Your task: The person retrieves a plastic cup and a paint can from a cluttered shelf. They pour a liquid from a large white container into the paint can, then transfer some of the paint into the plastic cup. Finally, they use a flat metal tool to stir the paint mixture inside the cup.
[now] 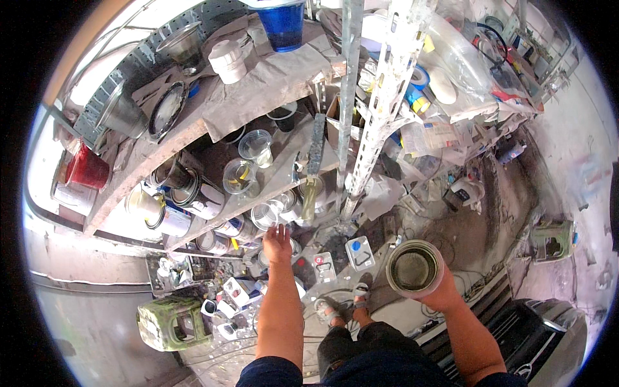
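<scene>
My left hand (277,245) reaches toward the lower shelf, fingers apart, with the fingertips at a clear plastic cup (264,214); whether they touch it is unclear. My right hand (433,290) is closed round a translucent container (413,267) with dark olive contents, held out at the right. Two more clear cups (256,148) stand farther back on that shelf, beside a long paint-crusted tool (309,180). Several paint cans (196,195) sit left of the cups.
An upper shelf (267,68) holds cups and a blue container (281,29); metal posts (387,97) rise at centre-right. Metal jugs (359,253) stand by my feet. A green stool (171,322) is at lower left, cables on the floor, and black panels (516,332) at lower right.
</scene>
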A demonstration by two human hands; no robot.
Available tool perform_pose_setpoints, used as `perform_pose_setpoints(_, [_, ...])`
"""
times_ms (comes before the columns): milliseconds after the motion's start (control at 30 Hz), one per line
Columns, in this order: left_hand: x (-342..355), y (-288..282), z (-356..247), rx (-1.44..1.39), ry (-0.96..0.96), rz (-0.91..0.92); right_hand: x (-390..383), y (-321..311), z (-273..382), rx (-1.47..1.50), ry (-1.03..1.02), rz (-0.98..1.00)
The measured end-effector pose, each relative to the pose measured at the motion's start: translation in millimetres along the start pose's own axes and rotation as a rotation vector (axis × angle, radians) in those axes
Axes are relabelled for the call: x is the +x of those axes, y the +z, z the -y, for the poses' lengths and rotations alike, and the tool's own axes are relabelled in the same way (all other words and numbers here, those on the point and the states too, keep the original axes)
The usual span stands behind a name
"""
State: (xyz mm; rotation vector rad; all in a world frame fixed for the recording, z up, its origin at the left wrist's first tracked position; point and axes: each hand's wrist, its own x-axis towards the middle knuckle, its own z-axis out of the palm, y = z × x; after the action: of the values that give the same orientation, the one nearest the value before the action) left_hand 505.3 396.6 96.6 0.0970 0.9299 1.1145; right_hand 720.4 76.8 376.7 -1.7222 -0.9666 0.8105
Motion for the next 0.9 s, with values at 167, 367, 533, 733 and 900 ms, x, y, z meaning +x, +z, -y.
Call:
perform_pose_setpoints(167, [4,-9,1,-0.137,-0.019,-0.045,0,2,-2,0.003,0.019,-0.015])
perform_pose_setpoints(367, [35,-9,10,-0.215,0.010,-0.006,-10,-7,-30,-0.154,0.017,0.004])
perform_pose_setpoints(533, [35,-3,10,-0.234,0.051,-0.019,-7,-8,-29,-0.130,0.057,0.002])
perform_pose_setpoints(733, [-25,-19,-5,0.195,0.328,0.100,-8,-9,-23,-0.128,0.054,-0.047])
perform_pose_setpoints(900, [-121,6,-60,0.624,0.497,0.194,-7,-18,-16,-0.118,0.018,-0.056])
